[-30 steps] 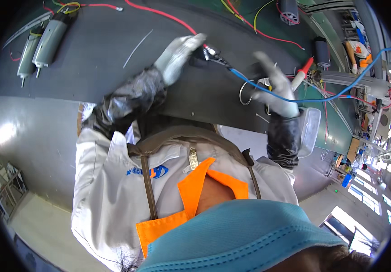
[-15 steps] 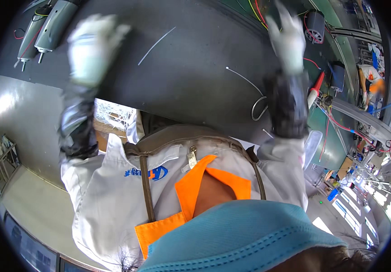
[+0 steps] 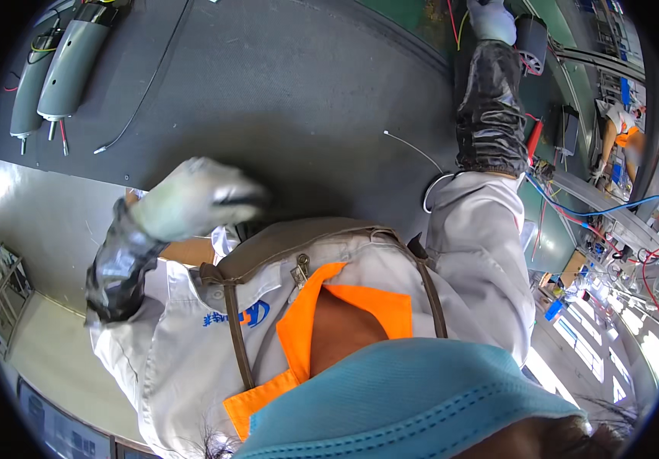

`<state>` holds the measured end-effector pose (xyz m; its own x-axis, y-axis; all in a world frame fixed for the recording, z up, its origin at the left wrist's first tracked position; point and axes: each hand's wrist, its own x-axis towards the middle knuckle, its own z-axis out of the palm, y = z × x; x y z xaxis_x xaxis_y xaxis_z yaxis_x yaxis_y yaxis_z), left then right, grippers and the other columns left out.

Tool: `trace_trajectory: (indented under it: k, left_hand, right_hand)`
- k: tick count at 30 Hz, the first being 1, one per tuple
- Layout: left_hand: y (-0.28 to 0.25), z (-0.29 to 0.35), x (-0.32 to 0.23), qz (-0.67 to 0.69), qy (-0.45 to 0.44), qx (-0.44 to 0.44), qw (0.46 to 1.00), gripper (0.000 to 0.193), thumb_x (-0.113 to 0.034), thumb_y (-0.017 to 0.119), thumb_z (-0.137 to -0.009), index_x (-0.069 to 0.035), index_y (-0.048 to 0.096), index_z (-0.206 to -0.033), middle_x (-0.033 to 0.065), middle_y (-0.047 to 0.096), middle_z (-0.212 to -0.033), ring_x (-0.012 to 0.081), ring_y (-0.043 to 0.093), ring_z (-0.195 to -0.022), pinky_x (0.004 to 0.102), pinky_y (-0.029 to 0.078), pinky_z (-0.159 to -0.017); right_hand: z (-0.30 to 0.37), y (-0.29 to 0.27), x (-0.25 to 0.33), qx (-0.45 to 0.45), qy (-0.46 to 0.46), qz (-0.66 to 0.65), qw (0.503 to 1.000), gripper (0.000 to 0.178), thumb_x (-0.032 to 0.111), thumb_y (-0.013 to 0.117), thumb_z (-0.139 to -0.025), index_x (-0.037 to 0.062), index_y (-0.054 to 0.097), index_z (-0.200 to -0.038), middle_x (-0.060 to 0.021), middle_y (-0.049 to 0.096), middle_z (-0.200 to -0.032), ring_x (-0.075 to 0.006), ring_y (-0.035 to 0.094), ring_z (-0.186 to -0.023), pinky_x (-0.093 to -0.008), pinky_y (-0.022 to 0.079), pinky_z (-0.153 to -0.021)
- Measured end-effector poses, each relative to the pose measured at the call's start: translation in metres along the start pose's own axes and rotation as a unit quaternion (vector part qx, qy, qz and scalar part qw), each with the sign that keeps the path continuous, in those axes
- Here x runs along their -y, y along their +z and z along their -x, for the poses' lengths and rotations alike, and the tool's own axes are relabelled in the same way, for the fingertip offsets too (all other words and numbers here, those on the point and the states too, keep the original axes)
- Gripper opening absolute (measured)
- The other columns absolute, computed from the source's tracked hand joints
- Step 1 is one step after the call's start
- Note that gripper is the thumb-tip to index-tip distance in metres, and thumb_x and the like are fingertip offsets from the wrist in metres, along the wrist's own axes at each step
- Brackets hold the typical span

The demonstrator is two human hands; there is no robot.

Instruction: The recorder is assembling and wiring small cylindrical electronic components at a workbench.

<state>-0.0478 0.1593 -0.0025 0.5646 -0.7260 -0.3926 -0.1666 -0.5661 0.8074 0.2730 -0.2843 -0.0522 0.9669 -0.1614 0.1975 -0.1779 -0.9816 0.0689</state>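
Note:
My left hand (image 3: 203,200), in a white glove, hovers over the near edge of the dark work surface (image 3: 283,99), close to my waist. Its curled fingers are smeared by motion, so whether they hold anything is unclear. Stretched far to the upper right, my gloved right hand (image 3: 491,21) sits beside a dark cylindrical motor (image 3: 531,38) and some red and yellow wires. The view's top edge cuts off part of that hand, and its grip is hidden. A thin looped cable (image 3: 413,144) with a white tip lies near my right forearm.
Two grey cylindrical motors (image 3: 75,69) with shafts lie at the far left. A dark cable (image 3: 149,80) runs beside them. On the right are a red-handled tool (image 3: 535,139), another dark motor (image 3: 566,130) and a metal rail (image 3: 597,195). Another person (image 3: 621,134) works beyond.
My left hand came down from the far side toward my waist. My right hand reached farther away. The loose white strip from mid-surface is gone from view; a dark cable shows at left.

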Motion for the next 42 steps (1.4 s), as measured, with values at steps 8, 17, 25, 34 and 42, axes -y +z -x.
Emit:
trace_trajectory:
  k: [8, 17, 25, 34, 42]
  left_hand:
    - [0.073, -0.200, -0.062, 0.326, 0.033, -0.050, 0.943, 0.061, -0.019, 0.059, -0.096, -0.002, 0.035, -0.150, 0.0036, 0.063, -0.077, 0.0080, 0.054, -0.063, 0.0268, 0.046, -0.055]
    - [-0.025, -0.221, -0.023, 0.346, 0.178, -0.409, 0.826, 0.028, -0.010, 0.056, -0.097, -0.002, 0.060, -0.123, 0.0048, 0.065, -0.105, 0.0114, 0.060, -0.090, 0.0260, 0.050, -0.080]
    - [-0.031, -0.081, -0.015, 0.359, -0.007, -0.289, 0.888, 0.049, -0.042, 0.048, -0.099, -0.002, 0.053, -0.126, 0.0099, 0.064, -0.107, 0.0147, 0.064, -0.088, 0.0284, 0.054, -0.076]
    - [-0.011, 0.004, 0.002, 0.490, -0.165, -0.164, 0.840, 0.077, -0.070, 0.044, -0.095, -0.004, 0.051, -0.133, 0.0118, 0.062, -0.112, 0.0175, 0.061, -0.094, 0.0311, 0.050, -0.084]
    - [-0.040, -0.012, -0.083, 0.137, -0.359, -0.136, 0.913, 0.069, -0.073, 0.040, -0.095, -0.007, 0.061, -0.092, 0.0005, 0.053, -0.072, 0.0115, 0.048, -0.060, 0.0289, 0.043, -0.057]
  right_hand:
    - [-0.039, 0.079, -0.065, -0.093, -0.059, -0.163, 0.980, 0.025, 0.019, 0.062, -0.093, 0.0038, 0.058, -0.112, -0.0126, 0.067, -0.086, -0.0315, 0.066, -0.073, -0.0405, 0.054, -0.064]
    - [0.143, -0.065, -0.006, 0.197, 0.030, -0.780, 0.593, 0.013, 0.007, 0.061, -0.093, 0.0054, 0.060, -0.106, -0.0021, 0.063, -0.083, -0.0138, 0.062, -0.066, -0.0282, 0.050, -0.054]
    - [0.324, -0.104, 0.067, 0.422, 0.040, -0.683, 0.595, 0.044, 0.006, 0.059, -0.094, 0.0071, 0.050, -0.137, -0.0062, 0.064, -0.084, -0.0085, 0.053, -0.056, -0.0230, 0.042, -0.046]
    - [0.364, -0.199, 0.087, 0.393, -0.445, -0.518, 0.615, 0.017, 0.017, 0.058, -0.094, 0.0018, 0.065, -0.096, -0.0094, 0.063, -0.069, -0.0266, 0.063, -0.061, -0.0383, 0.053, -0.060]
    - [0.506, -0.105, 0.328, 0.297, -0.695, -0.443, 0.481, 0.021, 0.024, 0.061, -0.087, 0.0049, 0.068, -0.082, -0.0153, 0.069, -0.086, -0.0295, 0.065, -0.073, -0.0412, 0.052, -0.065]
